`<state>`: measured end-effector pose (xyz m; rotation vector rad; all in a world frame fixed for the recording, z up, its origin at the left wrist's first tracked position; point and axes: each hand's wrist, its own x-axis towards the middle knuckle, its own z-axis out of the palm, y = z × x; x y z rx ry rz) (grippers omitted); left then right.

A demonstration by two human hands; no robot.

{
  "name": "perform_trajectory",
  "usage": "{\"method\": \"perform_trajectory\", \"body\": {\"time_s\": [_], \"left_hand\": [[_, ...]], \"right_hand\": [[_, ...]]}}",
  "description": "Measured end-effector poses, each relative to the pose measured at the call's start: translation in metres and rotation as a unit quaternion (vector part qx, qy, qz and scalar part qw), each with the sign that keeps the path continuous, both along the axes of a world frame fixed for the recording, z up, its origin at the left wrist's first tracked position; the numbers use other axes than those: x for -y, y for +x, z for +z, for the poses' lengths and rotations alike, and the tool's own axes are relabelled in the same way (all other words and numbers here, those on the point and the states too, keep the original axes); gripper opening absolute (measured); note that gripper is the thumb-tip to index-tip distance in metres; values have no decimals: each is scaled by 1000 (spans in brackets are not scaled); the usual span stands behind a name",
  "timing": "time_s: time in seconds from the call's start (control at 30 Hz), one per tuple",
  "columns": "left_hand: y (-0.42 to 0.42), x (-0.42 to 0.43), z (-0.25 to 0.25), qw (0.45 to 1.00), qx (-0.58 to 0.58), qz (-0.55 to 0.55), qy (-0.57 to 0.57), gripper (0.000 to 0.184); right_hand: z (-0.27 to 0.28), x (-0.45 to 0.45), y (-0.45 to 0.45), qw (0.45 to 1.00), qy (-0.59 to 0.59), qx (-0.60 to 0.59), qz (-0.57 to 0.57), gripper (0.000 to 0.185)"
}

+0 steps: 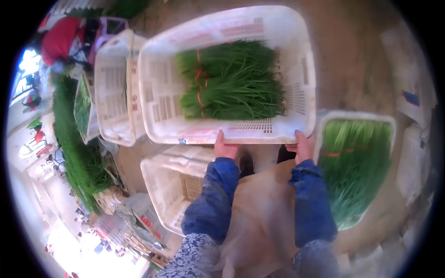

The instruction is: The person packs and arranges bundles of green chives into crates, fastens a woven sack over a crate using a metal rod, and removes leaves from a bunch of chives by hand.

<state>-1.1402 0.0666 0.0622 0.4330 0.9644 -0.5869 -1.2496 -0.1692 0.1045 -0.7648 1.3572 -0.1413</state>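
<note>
A white plastic crate (227, 134) is held in front of me by its near rim. My left hand (225, 147) grips that rim left of its middle, thumb on top. Near the right corner of the same rim, my right hand (301, 146) is closed on it, thumb also up. Inside the crate lie bundles of long green leafy stalks (236, 83), tied with red bands. The undersides of both hands' fingers are partly hidden.
At the right stands a crate full of banded greens (354, 171). Left of my arms is another white crate (169, 190); more white crates (111, 88) stand upper left. Beyond them are a long green heap (74, 139) and a person in red (62, 39).
</note>
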Motion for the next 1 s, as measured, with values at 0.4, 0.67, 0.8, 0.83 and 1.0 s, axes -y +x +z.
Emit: {"method": "perform_trajectory", "body": {"time_s": [0.4,0.67,0.8,0.83,1.0], "left_hand": [[104,120,0,984,12,54,170,44],[119,81,-9,988,-122,27,88,41],[154,93,7,981,-137,-15,137,38],[170,90,7,984,-125,-10,129,37],[275,87,-20,972,-39,-137,185,40]], "right_hand": [[-34,192,172,970,-169,-70,162,36],[-56,156,138,973,-197,-65,99,36],[-52,136,135,969,-215,-108,58,43],[-49,133,142,954,-245,-130,114,45],[-38,151,243,966,-198,-106,126,43]]}}
